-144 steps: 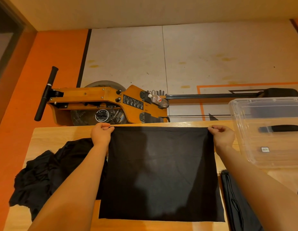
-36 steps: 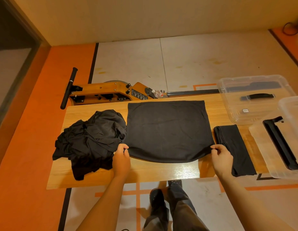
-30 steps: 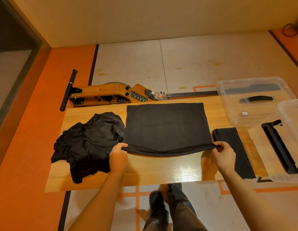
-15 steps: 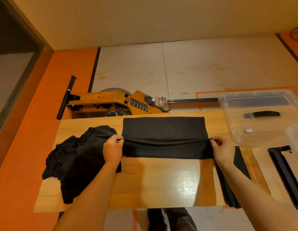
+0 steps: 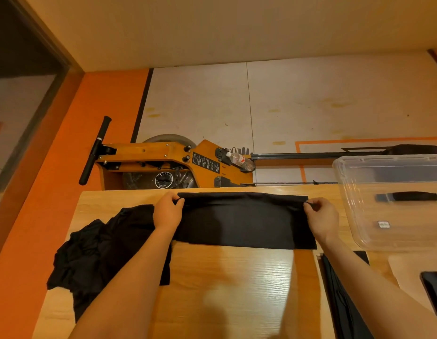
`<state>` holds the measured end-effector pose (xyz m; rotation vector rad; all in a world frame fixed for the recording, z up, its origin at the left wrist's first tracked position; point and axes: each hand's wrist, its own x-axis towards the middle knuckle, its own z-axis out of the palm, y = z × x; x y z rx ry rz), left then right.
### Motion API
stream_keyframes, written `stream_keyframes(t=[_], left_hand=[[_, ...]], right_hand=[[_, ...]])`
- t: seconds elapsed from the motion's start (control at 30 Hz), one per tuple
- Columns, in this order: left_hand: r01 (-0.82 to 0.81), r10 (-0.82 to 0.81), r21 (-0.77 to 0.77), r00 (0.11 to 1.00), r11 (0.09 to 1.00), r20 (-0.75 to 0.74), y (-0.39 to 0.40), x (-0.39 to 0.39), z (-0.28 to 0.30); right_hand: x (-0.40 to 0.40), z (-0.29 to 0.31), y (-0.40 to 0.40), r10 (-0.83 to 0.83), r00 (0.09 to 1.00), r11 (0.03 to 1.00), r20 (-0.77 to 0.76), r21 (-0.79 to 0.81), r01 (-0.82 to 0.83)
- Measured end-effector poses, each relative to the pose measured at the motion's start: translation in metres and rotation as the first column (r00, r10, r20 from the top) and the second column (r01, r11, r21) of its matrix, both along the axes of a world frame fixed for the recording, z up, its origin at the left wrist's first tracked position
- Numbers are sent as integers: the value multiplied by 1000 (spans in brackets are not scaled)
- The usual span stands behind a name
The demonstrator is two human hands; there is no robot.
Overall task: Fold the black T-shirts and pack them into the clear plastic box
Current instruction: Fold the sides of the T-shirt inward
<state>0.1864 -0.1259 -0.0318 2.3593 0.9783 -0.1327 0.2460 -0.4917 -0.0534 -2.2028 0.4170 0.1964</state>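
one flat black t-shirt (image 5: pixel 244 221) lies half folded on the wooden desk (image 5: pixel 232 285) between the hands. the left hand (image 5: pixel 167 212) and right hand (image 5: pixel 321 217) each pinch a far corner. a crumpled black pile (image 5: pixel 100 253) left of the left hand is unfolded; the clear plastic box (image 5: pixel 393 204), right of the right hand, looks empty of shirts.

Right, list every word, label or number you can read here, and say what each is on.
None can be read.
Black panel on the orange machine: white print, too small.
Round gauge: markings blurred.
Bottle label: unreadable.
Sticker on the clear plastic box: blurred.
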Motion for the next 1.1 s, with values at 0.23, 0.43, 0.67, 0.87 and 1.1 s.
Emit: stream_keyframes(t=[0.23, 0.43, 0.67, 0.87, 1.1], left_hand=[[141, -142, 31, 988, 990, 57, -57, -18, -9], [206, -196, -106, 975, 973, 100, -105, -16, -4], [230, -186, -235, 963, 944, 195, -135, -27, -5], [176, -91, -480, 976, 860, 197, -145, -41, -9], [66, 67, -557, 974, 828, 216, -155, -51, -5]], right_hand=[[-26, -2, 30, 62, 996, 993, 67, -108, -54], [-51, 6, 80, 104, 994, 995, 40, 0, -104], [-77, 6, 112, 16, 1000, 991, 9, 134, -17], [-87, 3, 114, -18, 1000, 974, -16, 224, 21], [-96, 1, 112, -40, 997, 933, -73, 355, 63]])
